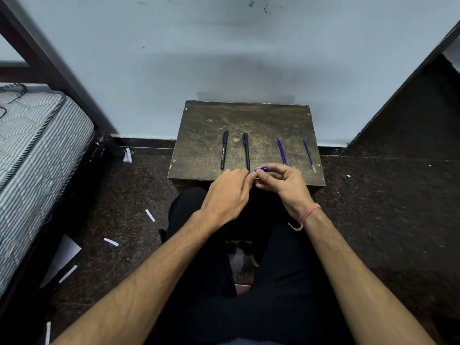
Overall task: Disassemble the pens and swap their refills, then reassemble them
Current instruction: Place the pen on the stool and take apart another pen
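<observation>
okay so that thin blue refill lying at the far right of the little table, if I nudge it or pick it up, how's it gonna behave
The thin blue refill looks slender and round, so a nudge would probably roll it, perhaps off the small wooden table, whose right edge is close. It is likely very light and somewhat bendy, so pinch it gently near the middle.

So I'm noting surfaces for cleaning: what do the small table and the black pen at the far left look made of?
The table looks like dark wood or board, matt, scuffed and scratched pale. The black pen looks like smooth plastic with a faint sheen.

My two bare forearms, no sleeves, a pink thread bracelet [307, 215] on my right wrist, black trousers [286, 282] below.
</observation>
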